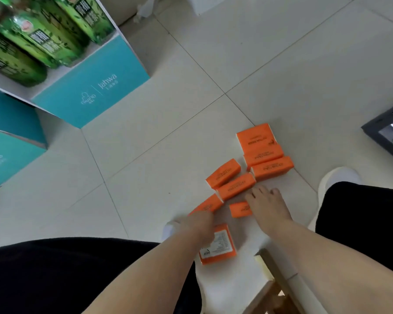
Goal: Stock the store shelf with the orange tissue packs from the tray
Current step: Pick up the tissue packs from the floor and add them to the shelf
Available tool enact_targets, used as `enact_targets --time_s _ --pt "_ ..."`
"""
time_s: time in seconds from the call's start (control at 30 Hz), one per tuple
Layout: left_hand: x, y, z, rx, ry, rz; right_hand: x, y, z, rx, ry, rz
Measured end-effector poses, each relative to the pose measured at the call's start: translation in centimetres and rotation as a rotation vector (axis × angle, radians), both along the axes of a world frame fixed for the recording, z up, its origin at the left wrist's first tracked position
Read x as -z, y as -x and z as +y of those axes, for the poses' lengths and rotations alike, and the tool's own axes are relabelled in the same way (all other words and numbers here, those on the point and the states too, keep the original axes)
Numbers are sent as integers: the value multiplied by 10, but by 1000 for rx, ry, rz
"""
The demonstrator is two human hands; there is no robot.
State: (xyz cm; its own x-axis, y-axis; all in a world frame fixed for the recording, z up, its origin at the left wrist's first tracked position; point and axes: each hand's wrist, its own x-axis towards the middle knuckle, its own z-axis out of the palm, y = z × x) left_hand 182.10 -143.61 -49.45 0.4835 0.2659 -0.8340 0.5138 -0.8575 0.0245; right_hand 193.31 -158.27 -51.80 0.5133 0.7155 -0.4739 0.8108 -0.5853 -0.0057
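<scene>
Several orange tissue packs lie on a white tray [232, 288] low in front of me. Three lean together at the far end [262, 152], two lie side by side in the middle [235, 186], and one lies label-up [218, 245] near my left wrist. My left hand [199, 223] is curled over the near end of one orange pack [210, 203]. My right hand [268, 206] hovers with its fingers spread, its thumb side covering the edge of a small pack [239, 209]. The store shelf [61, 73] stands at the upper left.
Green bottles [39, 37] stand on the white shelf board above teal boxes [93, 91]. A dark grey frame [388, 134] lies on the tiled floor at the right. My black-trousered legs and white shoes [338, 177] flank the tray. A wooden edge [275, 275] shows under the tray.
</scene>
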Motion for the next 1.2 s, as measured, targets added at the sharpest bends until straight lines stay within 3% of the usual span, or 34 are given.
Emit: enact_targets --time_s 0.23,0.43,0.5,0.6,0.67,0.77,0.83,0.93,1.1,1.2 --pt "30 3 -23 348 61 105 -1 4 2 129 -79 63" --pt "52 -4 -37 385 -7 93 10 8 -35 260 -60 183" --pt "54 -13 -37 585 -9 -12 13 9 -39 291 -66 183" --pt "63 -21 -35 1178 124 -194 18 4 -40 336 -67 147" --pt "69 -24 -36 1461 241 -186 21 -2 -44 382 -73 122" --pt "82 -26 -43 1706 258 -36 22 -8 -54 441 -54 127" --pt "82 -28 -50 1598 258 18 21 -11 -60 475 -63 139" --pt "69 -47 -56 1190 218 17 19 -16 -64 528 -88 135" --pt "55 -72 -57 524 90 -155 15 -23 -70 653 -126 163" --pt "54 -60 -69 362 74 -162 14 -24 -67 673 -130 177"
